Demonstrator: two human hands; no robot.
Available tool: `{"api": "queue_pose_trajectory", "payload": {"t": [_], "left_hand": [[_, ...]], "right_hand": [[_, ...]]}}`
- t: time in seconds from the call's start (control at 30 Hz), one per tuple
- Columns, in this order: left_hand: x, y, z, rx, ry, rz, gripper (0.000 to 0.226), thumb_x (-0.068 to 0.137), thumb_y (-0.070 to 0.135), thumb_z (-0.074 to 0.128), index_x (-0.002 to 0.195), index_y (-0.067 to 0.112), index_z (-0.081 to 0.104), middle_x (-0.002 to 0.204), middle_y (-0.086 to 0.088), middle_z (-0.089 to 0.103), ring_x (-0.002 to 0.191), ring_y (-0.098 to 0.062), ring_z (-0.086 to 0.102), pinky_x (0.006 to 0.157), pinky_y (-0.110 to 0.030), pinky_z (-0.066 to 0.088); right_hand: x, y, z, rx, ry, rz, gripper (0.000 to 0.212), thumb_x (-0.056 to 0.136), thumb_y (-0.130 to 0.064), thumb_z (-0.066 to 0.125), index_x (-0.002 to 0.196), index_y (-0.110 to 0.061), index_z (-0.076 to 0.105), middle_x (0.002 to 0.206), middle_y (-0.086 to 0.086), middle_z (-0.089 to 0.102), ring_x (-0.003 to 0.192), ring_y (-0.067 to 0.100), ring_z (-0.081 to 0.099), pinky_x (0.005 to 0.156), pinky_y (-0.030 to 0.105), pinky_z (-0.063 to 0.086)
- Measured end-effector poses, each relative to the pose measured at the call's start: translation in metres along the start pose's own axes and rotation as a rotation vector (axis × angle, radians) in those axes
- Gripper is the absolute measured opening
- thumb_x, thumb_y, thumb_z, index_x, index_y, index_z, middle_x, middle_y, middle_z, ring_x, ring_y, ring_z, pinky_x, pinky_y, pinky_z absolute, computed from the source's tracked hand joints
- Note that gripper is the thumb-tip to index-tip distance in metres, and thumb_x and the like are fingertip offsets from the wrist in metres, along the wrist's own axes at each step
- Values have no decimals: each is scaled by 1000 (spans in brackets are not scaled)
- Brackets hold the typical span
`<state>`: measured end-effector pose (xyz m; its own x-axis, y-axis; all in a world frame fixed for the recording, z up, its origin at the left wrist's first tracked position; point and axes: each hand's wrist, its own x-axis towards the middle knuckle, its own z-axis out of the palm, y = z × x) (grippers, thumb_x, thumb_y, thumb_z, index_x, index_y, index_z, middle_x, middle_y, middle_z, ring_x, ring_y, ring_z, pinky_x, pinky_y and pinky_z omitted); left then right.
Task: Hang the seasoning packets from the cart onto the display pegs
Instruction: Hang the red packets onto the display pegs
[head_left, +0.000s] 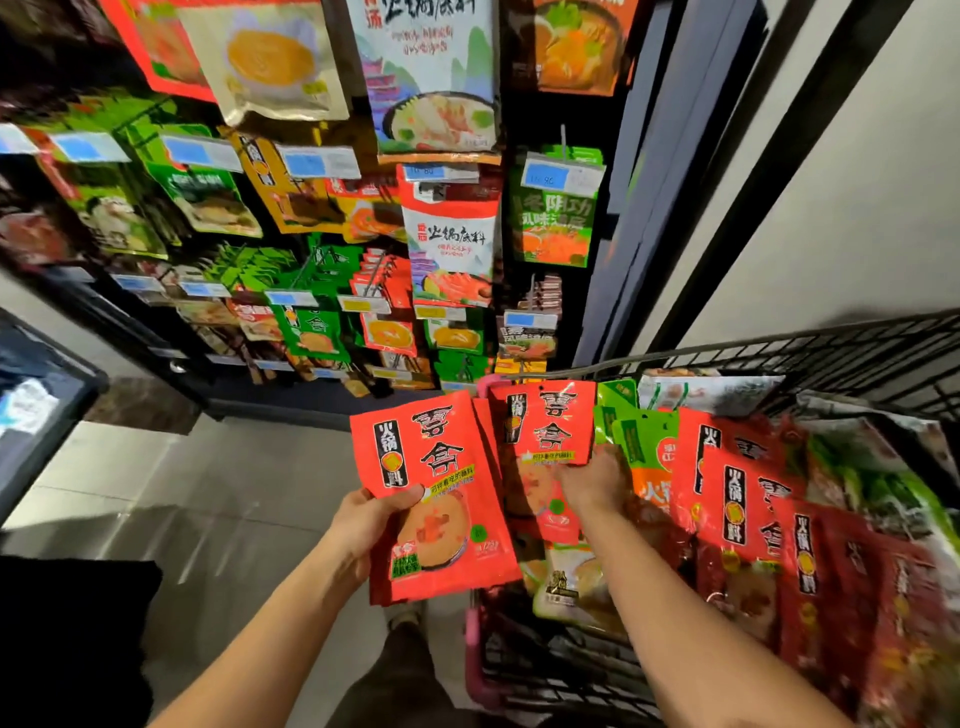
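Left hand (370, 519) fingers clamp a red packet (441, 467); right hand (592, 486) fingers pinch a 2nd packet (550, 421) over the cart (831, 353).

One wide-angle camera, worn on the person's head, looks forward and steeply down from standing height. It faces the peg display (592, 124), which fills the upper left and leans away with the lens curve. The wire cart (857, 358) sits close at lower right, above the tiled floor (208, 493).
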<state>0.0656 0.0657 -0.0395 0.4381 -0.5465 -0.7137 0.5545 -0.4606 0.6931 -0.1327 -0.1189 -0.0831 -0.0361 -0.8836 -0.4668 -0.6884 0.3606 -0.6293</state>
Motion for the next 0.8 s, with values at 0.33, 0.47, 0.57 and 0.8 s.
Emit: {"api": "queue_pose_trajectory", "payload": {"t": [0.33, 0.47, 0.57, 0.8], "left_hand": [[4, 7, 14, 18, -115, 10, 52, 76, 9, 83, 124, 1, 66, 115, -22, 73, 107, -45, 69, 97, -58, 54], [9, 11, 34, 25, -86, 6, 40, 83, 1, 76, 121, -1, 67, 112, -22, 74, 105, -45, 70, 95, -56, 56], [10, 14, 43, 57, -97, -10, 39, 83, 0, 77, 120, -1, 67, 107, -21, 76, 96, -41, 73, 84, -48, 61], [10, 15, 39, 67, -109, -81, 40, 91, 8, 70, 129, 1, 64, 113, -21, 74, 100, -38, 72, 78, -44, 63]], "right_hand": [[2, 8, -49, 146, -78, -168, 45, 101, -12, 57, 146, -14, 54, 145, 7, 58, 132, 30, 56, 110, 45, 47], [-8, 6, -107, 163, 48, -194, 31, 95, -7, 62, 124, -18, 68, 123, 9, 70, 112, 29, 66, 93, 40, 55], [-30, -12, -132, 368, 10, -156, 25, 88, 4, 65, 90, -20, 71, 94, 4, 74, 84, 24, 67, 70, 29, 48], [-51, -17, -39, 261, -219, -208, 29, 87, 9, 62, 99, -15, 75, 96, 6, 76, 97, 28, 70, 78, 34, 53]]}}
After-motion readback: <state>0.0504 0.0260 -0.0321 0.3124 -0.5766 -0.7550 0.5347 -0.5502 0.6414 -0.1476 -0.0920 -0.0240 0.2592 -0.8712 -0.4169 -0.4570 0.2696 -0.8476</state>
